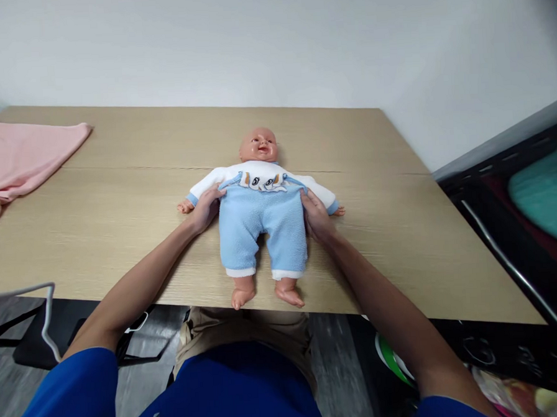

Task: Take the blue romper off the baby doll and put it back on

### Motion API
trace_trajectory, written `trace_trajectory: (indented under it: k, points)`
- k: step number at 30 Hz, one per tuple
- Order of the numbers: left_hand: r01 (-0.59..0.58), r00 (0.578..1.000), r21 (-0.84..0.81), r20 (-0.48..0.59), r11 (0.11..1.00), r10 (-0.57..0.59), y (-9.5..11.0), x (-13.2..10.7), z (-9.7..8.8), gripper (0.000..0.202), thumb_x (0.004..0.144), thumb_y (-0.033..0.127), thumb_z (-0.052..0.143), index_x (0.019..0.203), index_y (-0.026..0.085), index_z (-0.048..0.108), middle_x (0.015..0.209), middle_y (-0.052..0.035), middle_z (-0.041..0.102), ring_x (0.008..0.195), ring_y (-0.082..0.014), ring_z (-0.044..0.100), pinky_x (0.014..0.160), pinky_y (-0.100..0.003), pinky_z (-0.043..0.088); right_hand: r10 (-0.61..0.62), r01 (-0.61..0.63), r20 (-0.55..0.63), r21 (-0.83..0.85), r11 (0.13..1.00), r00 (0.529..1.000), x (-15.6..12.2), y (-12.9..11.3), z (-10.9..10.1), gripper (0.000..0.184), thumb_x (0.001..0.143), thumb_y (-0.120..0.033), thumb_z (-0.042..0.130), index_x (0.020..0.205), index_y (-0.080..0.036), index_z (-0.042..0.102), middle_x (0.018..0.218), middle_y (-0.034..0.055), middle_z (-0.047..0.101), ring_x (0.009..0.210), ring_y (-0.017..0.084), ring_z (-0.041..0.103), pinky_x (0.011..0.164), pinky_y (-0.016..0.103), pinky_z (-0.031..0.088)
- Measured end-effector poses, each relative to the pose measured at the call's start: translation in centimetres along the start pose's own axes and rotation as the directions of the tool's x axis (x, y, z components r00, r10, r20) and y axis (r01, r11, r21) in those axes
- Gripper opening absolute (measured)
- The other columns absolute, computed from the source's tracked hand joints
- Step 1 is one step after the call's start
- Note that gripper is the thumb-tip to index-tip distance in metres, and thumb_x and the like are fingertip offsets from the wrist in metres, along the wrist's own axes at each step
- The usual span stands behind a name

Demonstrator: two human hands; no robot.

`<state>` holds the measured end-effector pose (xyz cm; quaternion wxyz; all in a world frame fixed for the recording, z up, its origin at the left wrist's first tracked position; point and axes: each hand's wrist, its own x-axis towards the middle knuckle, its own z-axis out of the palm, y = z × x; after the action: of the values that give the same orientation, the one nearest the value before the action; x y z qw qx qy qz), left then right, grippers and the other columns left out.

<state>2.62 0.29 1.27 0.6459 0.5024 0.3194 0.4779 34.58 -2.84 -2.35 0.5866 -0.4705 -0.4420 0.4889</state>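
On table point(401, 239) | left hand point(206, 210), right hand point(317, 216) | grip partly hidden, seemingly pinched on blue trousers point(260, 210)

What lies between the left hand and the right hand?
In the head view, the doll's blue trousers lie between the left hand and right hand.

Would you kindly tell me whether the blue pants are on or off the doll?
The blue pants are on the doll: its bare feet emerge from the white cuffs.

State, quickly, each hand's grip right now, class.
Left hand: closed, holding the pants at one side of the waist.
Right hand: closed, holding the pants' other side.
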Motion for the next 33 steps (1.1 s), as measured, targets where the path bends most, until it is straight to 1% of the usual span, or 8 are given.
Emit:
trace_trajectory:
  k: [4, 8, 13, 17, 20, 26, 29, 33]
  points:
    - [-0.06, 0.997, 0.035, -0.054, 0.998, 0.062, 0.2, 0.0, -0.5, 0.049, 0.089, 0.064, 0.092, 0.102, 0.024, 0.067, 0.106, -0.0066, 0.076, 0.109, -0.0313, 0.073, 0.098, -0.044, 0.055, 0.016, -0.016, 0.002, 0.006, 1.0, 1.0, 0.0, -0.6, -0.1, 0.061, 0.074, -0.08, 0.095, 0.104, -0.032, 0.072, 0.113, 0.0046, 0.085, 0.129, 0.035, 0.077, 0.124, 0.052, 0.06]
    - [-0.06, 0.995, 0.009, -0.076, 0.998, 0.06, 0.2, 0.1, -0.5, 0.057, 0.087, 0.07, 0.098, 0.102, 0.025, 0.066, 0.093, -0.002, 0.067, 0.091, -0.0253, 0.066, 0.087, -0.039, 0.051, -0.027, 0.028, 0.013, -0.052, 0.998, 1.0, -0.1, -0.9, -0.5, 0.047, 0.082, -0.07, 0.085, 0.091, -0.032, 0.059, 0.088, -0.0003, 0.066, 0.098, 0.03, 0.07, 0.105, 0.048, 0.062]
    - [-0.007, 0.999, -0.01, -0.046, 1.0, 0.007, 0.4, 0.2, -0.2, 0.059, 0.08, 0.064, 0.104, 0.108, 0.023, 0.072, 0.099, -0.0033, 0.069, 0.093, -0.0242, 0.064, 0.089, -0.038, 0.05, -0.086, 0.083, -0.018, -0.102, 0.991, 0.996, 0.0, -0.6, -0.8, 0.041, 0.088, -0.067, 0.076, 0.091, -0.033, 0.053, 0.091, -0.0004, 0.06, 0.099, 0.03, 0.064, 0.103, 0.045, 0.058]
    - [0.017, 0.999, 0.015, -0.035, 1.0, -0.017, 0.2, 0.3, -0.3, 0.057, 0.085, 0.068, 0.101, 0.096, 0.023, 0.068, 0.09, -0.0022, 0.062, 0.088, -0.0239, 0.059, 0.086, -0.04, 0.047, -0.064, 0.059, -0.063, -0.067, 0.996, 0.996, 0.2, 0.0, -0.7, 0.04, 0.089, -0.066, 0.076, 0.093, -0.033, 0.054, 0.094, -0.0004, 0.063, 0.103, 0.03, 0.065, 0.107, 0.045, 0.058]
    - [-0.033, 0.996, 0.041, -0.085, 0.999, 0.036, 0.0, 0.2, -0.2, 0.061, 0.087, 0.073, 0.099, 0.092, 0.025, 0.061, 0.087, -0.0002, 0.055, 0.084, -0.022, 0.054, 0.081, -0.038, 0.046, -0.053, 0.049, -0.068, -0.057, 0.997, 0.996, 0.3, 0.2, -0.6, 0.04, 0.089, -0.066, 0.08, 0.099, -0.033, 0.061, 0.103, 0.0004, 0.071, 0.111, 0.03, 0.069, 0.113, 0.046, 0.058]
    - [-0.079, 0.984, -0.004, -0.16, 0.997, 0.078, -0.1, 0.0, -0.1, 0.06, 0.086, 0.071, 0.102, 0.102, 0.026, 0.066, 0.1, 0.0004, 0.062, 0.092, -0.0189, 0.057, 0.08, -0.03, 0.047, -0.043, 0.033, -0.088, -0.105, 0.994, 0.995, -0.3, -0.3, -0.8, 0.036, 0.089, -0.062, 0.08, 0.102, -0.032, 0.064, 0.099, 0.0008, 0.07, 0.107, 0.03, 0.071, 0.109, 0.046, 0.062]
    - [-0.101, 0.981, -0.012, -0.17, 0.995, 0.097, -0.3, 0.1, -0.2, 0.059, 0.086, 0.071, 0.102, 0.099, 0.025, 0.067, 0.098, 0.0002, 0.061, 0.092, -0.0188, 0.057, 0.081, -0.03, 0.047, -0.154, 0.118, -0.153, -0.227, 0.967, 0.976, -1.6, -1.4, -0.7, 0.033, 0.095, -0.057, 0.077, 0.113, -0.032, 0.067, 0.112, 0.0049, 0.074, 0.116, 0.032, 0.071, 0.116, 0.05, 0.06]
    - [-0.143, 0.971, 0.094, -0.18, 0.985, 0.158, -0.4, 0.0, 0.0, 0.061, 0.091, 0.078, 0.095, 0.096, 0.024, 0.066, 0.092, 0.0006, 0.058, 0.088, -0.0192, 0.053, 0.083, -0.032, 0.046, -0.396, 0.287, -0.163, -0.455, 0.843, 0.904, -2.9, -4.8, 0.8, 0.028, 0.105, -0.047, 0.075, 0.128, -0.033, 0.069, 0.134, 0.0108, 0.073, 0.126, 0.035, 0.069, 0.125, 0.057, 0.055]
